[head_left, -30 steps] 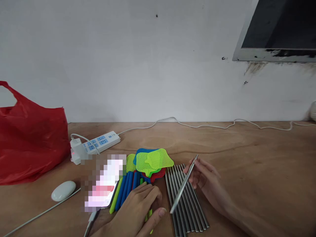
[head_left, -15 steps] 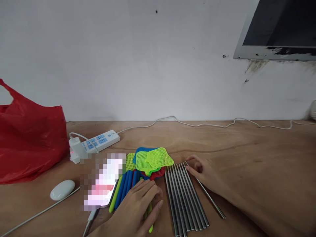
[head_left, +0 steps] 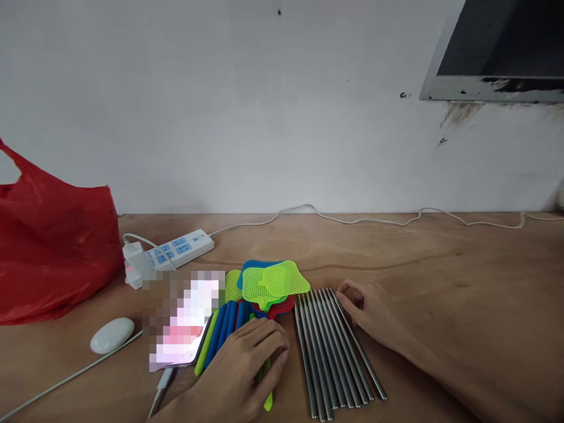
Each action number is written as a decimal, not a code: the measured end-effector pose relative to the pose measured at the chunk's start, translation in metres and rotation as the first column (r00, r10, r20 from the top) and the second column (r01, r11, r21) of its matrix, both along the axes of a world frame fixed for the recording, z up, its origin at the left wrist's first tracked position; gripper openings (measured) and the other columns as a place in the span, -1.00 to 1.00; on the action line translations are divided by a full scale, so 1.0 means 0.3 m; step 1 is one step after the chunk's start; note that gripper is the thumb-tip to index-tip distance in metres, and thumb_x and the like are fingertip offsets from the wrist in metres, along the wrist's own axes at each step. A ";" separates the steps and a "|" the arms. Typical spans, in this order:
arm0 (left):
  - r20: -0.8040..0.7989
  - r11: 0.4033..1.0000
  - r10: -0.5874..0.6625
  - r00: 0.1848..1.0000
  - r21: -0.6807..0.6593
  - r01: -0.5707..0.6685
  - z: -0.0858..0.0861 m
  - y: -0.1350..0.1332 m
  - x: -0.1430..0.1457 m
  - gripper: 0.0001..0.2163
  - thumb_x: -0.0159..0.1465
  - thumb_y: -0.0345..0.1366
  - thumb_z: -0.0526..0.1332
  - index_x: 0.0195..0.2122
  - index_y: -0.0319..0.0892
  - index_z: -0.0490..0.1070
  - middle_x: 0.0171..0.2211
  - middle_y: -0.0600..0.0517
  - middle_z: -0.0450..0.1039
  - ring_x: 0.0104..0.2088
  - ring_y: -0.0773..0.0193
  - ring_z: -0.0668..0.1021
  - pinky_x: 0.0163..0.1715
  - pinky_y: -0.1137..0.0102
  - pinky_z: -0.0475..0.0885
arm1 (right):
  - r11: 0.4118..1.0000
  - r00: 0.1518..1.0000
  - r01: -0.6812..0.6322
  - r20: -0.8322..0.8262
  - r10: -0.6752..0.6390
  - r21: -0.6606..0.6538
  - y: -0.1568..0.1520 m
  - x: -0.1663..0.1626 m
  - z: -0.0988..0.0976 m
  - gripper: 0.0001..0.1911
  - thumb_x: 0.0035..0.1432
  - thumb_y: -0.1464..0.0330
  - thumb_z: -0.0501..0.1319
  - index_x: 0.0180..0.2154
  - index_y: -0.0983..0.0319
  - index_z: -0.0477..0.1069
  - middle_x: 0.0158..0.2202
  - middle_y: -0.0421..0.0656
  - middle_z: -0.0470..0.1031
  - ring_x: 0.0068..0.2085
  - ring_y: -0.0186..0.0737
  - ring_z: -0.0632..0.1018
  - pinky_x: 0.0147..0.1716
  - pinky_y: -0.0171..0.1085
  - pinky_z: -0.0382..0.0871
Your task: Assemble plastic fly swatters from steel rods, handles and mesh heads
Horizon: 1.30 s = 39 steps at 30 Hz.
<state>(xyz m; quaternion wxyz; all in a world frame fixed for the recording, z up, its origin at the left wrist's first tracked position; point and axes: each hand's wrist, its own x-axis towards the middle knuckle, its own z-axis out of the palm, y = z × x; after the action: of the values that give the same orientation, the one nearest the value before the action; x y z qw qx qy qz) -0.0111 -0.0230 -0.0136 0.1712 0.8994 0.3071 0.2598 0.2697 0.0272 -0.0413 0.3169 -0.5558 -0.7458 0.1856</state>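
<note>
My left hand (head_left: 247, 367) lies palm down on a bunch of blue and green plastic handles (head_left: 224, 335), fingers curled loosely over a green one. Beyond them lies a pile of mesh swatter heads (head_left: 271, 285) in green, blue and red. To the right, several steel rods (head_left: 335, 352) lie side by side on the wooden table (head_left: 440, 276). My right hand (head_left: 370, 311) rests against the right edge of the rods near their far ends, fingers curled, touching the outermost rod.
A lit phone (head_left: 185, 326) lies left of the handles with a cable. Farther left are a white mouse (head_left: 112, 335), a white power strip (head_left: 170, 252) and a red plastic bag (head_left: 53, 247). A white cord (head_left: 374, 220) runs along the wall.
One second ago my right hand held a steel rod lifted at an angle. It laid the rod on the table to the right, then pushed it in against the row.
</note>
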 end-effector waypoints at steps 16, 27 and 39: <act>-0.279 0.996 -0.086 0.956 -0.034 0.079 0.037 -0.017 0.011 -0.69 0.41 -0.38 0.12 0.15 -0.02 0.34 0.01 -0.01 0.44 0.01 0.07 0.48 0.07 0.14 0.37 | 1.000 0.997 0.018 0.080 -0.019 0.015 -0.006 -0.008 -0.017 -0.69 0.24 0.30 0.12 -0.56 0.16 0.23 -0.64 -0.29 0.35 -0.58 -0.29 0.36 -0.53 -0.29 0.08; -0.271 0.999 -0.016 0.963 -0.040 0.006 0.030 -0.035 0.025 -0.96 0.30 -0.38 0.23 -0.27 -0.12 0.38 -0.21 0.01 0.44 -0.12 0.09 0.45 0.01 0.14 0.33 | 1.000 0.997 0.000 0.075 -0.001 0.016 -0.011 -0.011 -0.019 -0.68 0.27 0.29 0.11 -0.55 0.16 0.20 -0.64 -0.30 0.33 -0.57 -0.30 0.36 -0.53 -0.29 0.08; -0.120 0.979 0.199 0.973 0.076 -0.191 -0.001 -0.049 0.039 -0.87 0.00 -0.41 0.29 -0.52 -0.15 0.31 -0.31 0.01 0.44 -0.20 0.08 0.44 -0.04 0.15 0.32 | 0.999 0.997 0.004 0.083 -0.007 0.032 -0.018 -0.017 -0.014 -0.68 0.28 0.29 0.10 -0.54 0.16 0.22 -0.64 -0.30 0.31 -0.57 -0.30 0.36 -0.52 -0.28 0.09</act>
<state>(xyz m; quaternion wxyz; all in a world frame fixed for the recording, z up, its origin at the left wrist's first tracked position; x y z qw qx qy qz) 0.0006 -0.0376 -0.0139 0.0961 0.8846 0.3959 0.2271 0.2646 0.0219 -0.0455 0.2950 -0.5599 -0.7597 0.1497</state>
